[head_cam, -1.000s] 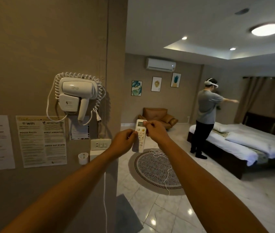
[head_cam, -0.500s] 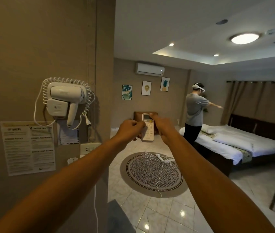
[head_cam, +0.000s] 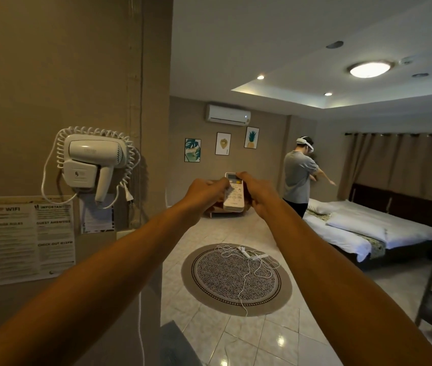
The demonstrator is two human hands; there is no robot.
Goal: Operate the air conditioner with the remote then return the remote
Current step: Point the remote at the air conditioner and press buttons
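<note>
A white remote with a small screen and a yellow button is held upright at arm's length in the middle of the view. My left hand grips its left edge and my right hand grips its right edge, with a finger lying over the top by the screen. The white air conditioner hangs high on the far wall, above and beyond the remote, with a small light showing at its right end.
A wall corner stands close on my left with a white hair dryer and notices. A person stands by the bed. A round rug with tangled white cable lies on the tiled floor.
Both hands have lifted the remote higher and further right, closer in line with the air conditioner. The view has shifted left. The person by the bed has lowered an arm.
</note>
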